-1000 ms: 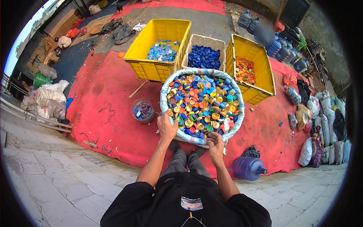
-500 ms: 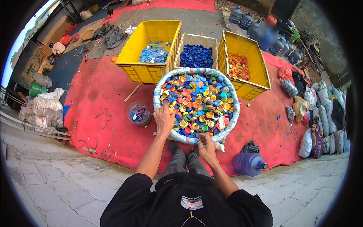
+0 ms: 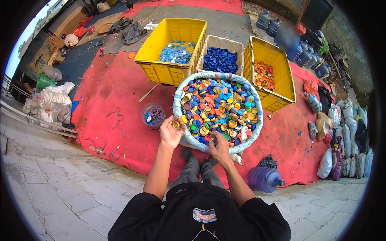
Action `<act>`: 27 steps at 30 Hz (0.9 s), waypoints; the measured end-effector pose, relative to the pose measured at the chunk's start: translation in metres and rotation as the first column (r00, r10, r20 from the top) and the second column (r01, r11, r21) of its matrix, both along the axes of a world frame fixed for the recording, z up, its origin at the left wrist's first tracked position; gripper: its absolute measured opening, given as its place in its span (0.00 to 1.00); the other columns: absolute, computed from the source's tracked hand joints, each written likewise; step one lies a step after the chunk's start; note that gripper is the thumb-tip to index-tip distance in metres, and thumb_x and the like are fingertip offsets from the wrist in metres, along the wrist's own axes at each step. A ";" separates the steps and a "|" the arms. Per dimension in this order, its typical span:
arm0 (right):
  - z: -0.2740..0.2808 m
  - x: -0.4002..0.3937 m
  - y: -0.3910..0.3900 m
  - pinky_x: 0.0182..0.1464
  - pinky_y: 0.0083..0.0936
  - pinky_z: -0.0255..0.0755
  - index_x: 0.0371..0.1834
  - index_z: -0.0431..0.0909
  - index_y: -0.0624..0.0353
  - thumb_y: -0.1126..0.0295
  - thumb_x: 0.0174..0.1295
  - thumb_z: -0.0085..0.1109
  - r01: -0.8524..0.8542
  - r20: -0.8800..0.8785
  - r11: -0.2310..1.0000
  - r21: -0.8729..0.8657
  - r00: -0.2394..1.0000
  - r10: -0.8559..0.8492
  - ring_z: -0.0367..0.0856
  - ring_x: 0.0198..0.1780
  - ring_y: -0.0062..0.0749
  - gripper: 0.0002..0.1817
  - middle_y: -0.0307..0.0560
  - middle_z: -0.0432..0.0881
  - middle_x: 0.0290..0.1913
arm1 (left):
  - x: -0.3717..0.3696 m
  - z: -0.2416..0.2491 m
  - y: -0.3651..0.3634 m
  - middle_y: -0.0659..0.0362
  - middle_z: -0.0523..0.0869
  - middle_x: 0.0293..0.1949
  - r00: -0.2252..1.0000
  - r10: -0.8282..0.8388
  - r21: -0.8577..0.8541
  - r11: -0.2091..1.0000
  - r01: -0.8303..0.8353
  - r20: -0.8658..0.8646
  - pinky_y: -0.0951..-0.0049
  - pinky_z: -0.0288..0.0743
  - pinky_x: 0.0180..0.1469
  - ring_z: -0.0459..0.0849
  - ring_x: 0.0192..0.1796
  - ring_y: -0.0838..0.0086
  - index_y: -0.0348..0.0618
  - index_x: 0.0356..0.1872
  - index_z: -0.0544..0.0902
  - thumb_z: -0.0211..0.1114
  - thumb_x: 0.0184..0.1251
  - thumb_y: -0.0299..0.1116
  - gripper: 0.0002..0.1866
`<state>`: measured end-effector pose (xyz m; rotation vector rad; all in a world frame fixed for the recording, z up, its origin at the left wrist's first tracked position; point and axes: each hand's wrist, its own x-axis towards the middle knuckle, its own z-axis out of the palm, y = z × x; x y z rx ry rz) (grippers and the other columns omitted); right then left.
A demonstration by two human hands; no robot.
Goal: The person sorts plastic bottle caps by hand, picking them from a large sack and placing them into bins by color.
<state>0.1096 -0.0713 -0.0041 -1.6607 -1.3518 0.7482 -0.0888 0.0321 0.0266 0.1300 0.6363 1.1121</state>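
Note:
A round sack (image 3: pixel 257 132) with a rolled pale-blue rim is heaped with bottle caps (image 3: pixel 219 107) of many colours. My left hand (image 3: pixel 170 134) is turned palm up just outside the sack's near-left rim, its fingers closed around a gold-brown bottle cap (image 3: pixel 175 125). Over the near rim, my right hand (image 3: pixel 219 148) reaches in with bent fingers against the caps at the edge. Whatever those fingertips pinch, if anything, is hidden. To the left of the sack stands a clear tub (image 3: pixel 153 115) of mixed small pieces.
Behind the sack are a yellow crate (image 3: pixel 161 68) of light-blue caps, a white crate (image 3: pixel 200 60) of dark-blue caps and another yellow crate (image 3: pixel 277 94) of orange-red caps. A large water jug (image 3: pixel 263 179) lies near right. Filled sacks (image 3: pixel 348 132) line the right side.
My left hand has come off the caps to the sack's left rim and turned palm up, with a gold-brown cap now showing. My right hand has moved slightly inward over the rim. The view has shifted.

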 end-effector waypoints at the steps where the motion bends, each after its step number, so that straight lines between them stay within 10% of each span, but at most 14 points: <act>1: 0.002 -0.001 0.008 0.41 0.33 0.74 0.49 0.76 0.65 0.78 0.55 0.59 -0.028 0.111 0.999 0.042 0.994 0.023 0.81 0.39 0.40 0.17 0.54 0.83 0.40 | -0.005 -0.009 -0.003 0.60 0.81 0.30 1.000 0.010 -0.049 0.999 -0.009 0.013 0.70 0.77 0.40 0.81 0.35 0.73 0.42 0.36 0.79 0.61 0.67 0.36 0.08; 4: 0.008 -0.005 0.030 0.49 0.41 0.70 0.49 0.76 0.64 0.75 0.50 0.63 -0.088 0.316 0.990 0.114 0.948 0.048 0.76 0.43 0.53 0.20 0.58 0.82 0.38 | -0.017 -0.032 -0.016 0.62 0.83 0.26 1.000 0.016 -0.146 0.989 -0.015 0.008 0.71 0.79 0.37 0.82 0.31 0.73 0.44 0.33 0.80 0.63 0.68 0.38 0.09; 14: -0.009 -0.002 0.054 0.40 0.43 0.72 0.44 0.77 0.65 0.75 0.52 0.62 -0.107 0.453 0.994 0.026 0.888 0.083 0.78 0.35 0.52 0.15 0.55 0.83 0.31 | -0.013 -0.039 -0.056 0.66 0.81 0.29 0.922 -0.088 -0.075 0.995 0.065 -0.377 0.77 0.75 0.32 0.79 0.29 0.80 0.48 0.39 0.79 0.66 0.65 0.30 0.05; 20: -0.013 0.006 0.055 0.39 0.39 0.75 0.51 0.76 0.65 0.77 0.55 0.60 -0.068 0.415 0.988 0.141 0.910 0.004 0.81 0.35 0.49 0.18 0.56 0.84 0.31 | 0.014 -0.039 -0.054 0.60 0.85 0.34 0.439 0.127 0.307 0.878 0.367 -0.890 0.72 0.76 0.35 0.83 0.36 0.72 0.37 0.46 0.80 0.72 0.56 0.28 0.17; 27: 0.002 0.038 0.038 0.38 0.21 0.77 0.55 0.73 0.66 0.78 0.61 0.51 0.242 -0.486 0.965 -0.102 0.834 -0.261 0.82 0.37 0.28 0.18 0.46 0.81 0.40 | 0.037 -0.022 -0.030 0.50 0.83 0.47 0.090 0.496 0.382 0.527 0.759 -0.864 0.60 0.75 0.51 0.81 0.47 0.55 0.39 0.53 0.78 0.67 0.51 0.21 0.24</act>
